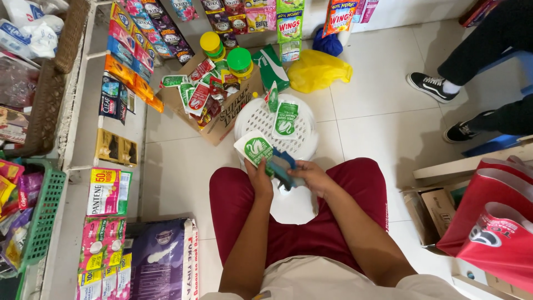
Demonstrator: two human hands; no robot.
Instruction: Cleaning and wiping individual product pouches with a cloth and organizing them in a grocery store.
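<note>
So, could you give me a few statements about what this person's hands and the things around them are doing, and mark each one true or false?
1. The left hand holds a green and white sachet. True.
2. The right hand rests flat on the floor. False: it is up at the small stack of packets held between both hands.
3. More green sachets lie on the white plastic stool in front of the person. True.
4. The cardboard box beside the stool is closed and taped. False: it is open, with sachets inside.
5. The yellow plastic bag hangs on the wall rack. False: it lies on the tiled floor.
</note>
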